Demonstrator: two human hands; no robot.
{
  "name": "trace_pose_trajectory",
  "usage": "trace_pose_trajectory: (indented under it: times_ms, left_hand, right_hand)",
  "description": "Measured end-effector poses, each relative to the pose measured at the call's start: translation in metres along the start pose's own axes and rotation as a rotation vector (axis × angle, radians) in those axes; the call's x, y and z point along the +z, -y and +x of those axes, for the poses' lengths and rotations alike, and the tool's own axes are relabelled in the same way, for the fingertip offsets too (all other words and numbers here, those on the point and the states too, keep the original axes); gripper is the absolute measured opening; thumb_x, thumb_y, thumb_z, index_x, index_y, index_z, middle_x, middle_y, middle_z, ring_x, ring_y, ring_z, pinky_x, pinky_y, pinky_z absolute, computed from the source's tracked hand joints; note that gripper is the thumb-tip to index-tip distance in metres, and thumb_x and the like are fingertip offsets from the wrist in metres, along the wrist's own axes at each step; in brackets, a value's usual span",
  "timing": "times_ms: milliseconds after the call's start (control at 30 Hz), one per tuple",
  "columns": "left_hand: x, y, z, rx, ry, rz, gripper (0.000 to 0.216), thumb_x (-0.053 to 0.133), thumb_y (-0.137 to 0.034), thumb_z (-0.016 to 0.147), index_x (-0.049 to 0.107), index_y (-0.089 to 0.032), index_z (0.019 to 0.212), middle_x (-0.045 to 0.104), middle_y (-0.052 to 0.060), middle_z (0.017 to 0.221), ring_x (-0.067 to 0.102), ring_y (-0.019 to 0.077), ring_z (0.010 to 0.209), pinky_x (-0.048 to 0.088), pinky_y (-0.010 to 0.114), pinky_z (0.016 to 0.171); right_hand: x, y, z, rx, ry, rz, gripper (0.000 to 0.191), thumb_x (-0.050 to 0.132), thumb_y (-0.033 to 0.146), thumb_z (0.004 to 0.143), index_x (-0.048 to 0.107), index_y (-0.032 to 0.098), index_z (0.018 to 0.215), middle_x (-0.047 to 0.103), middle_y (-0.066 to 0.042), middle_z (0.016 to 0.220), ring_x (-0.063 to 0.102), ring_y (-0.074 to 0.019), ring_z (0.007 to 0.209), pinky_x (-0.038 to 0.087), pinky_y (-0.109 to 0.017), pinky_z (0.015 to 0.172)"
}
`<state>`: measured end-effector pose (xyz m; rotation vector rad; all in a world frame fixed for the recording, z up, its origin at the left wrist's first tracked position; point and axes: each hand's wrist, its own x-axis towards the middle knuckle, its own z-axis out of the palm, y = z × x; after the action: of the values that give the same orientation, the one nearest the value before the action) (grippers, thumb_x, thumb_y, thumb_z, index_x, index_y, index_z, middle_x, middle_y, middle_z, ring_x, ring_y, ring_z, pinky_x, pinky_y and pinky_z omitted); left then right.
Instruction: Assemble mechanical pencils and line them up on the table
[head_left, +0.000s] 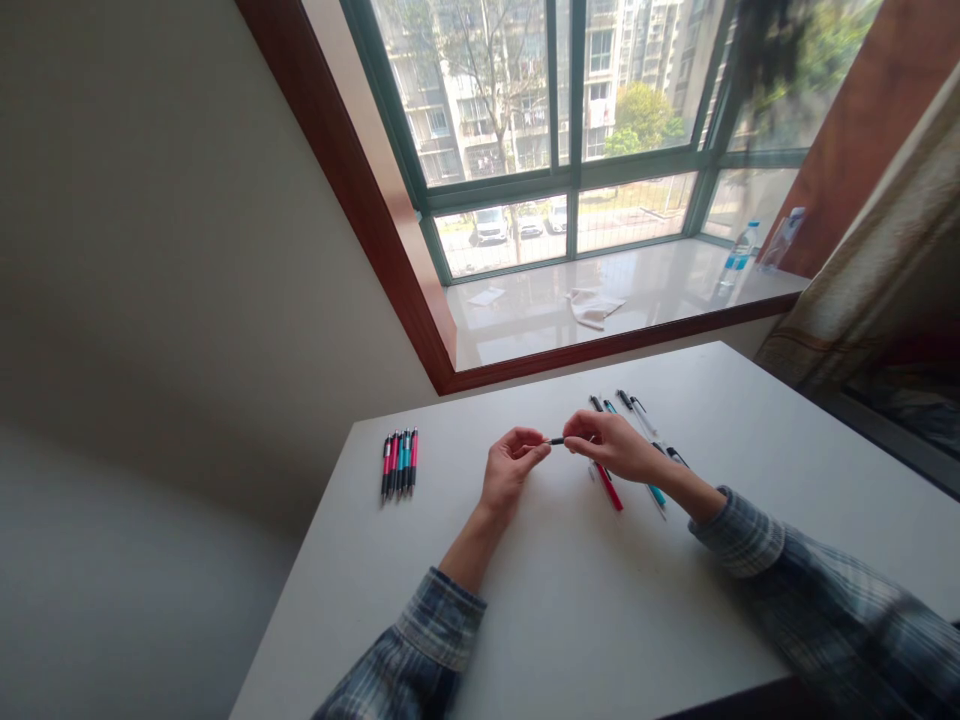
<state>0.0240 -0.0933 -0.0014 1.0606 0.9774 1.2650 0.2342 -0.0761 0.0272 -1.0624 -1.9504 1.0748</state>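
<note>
Both my hands hover over the white table (570, 600), fingertips meeting. My left hand (511, 468) and my right hand (611, 445) pinch the two ends of one pen (556, 440), of which only a short dark piece shows between them. Under and behind my right hand lie several loose pens (609, 487), red, teal and clear ones. A neat row of several red and teal pens (399, 463) lies to the left of my left hand, apart from it.
Behind the table runs a glossy window sill (660, 285) with a cloth (592, 306), a paper (486, 296) and a water bottle (739, 250). A curtain (870, 270) hangs at the right. A bare wall (187, 260) stands to the left.
</note>
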Motion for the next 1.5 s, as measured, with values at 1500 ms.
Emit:
trace_pose_trajectory:
  times_ms: [1500]
  left_hand:
    - [0.011,-0.011,0.01,-0.154,-0.031,-0.332,0.024,0.08,-0.031,0.078,0.068,-0.021,0.096,0.067,-0.001,0.086,0.063,0.0097,0.073,0.052,0.024,0.073]
  right_hand:
    - [0.077,0.049,-0.118,-0.004,-0.613,-0.259,0.012,0.057,0.023,0.097,0.069,0.024,0.094,0.072,-0.004,0.086,0.064,-0.0201,0.086,0.049,-0.033,0.086]
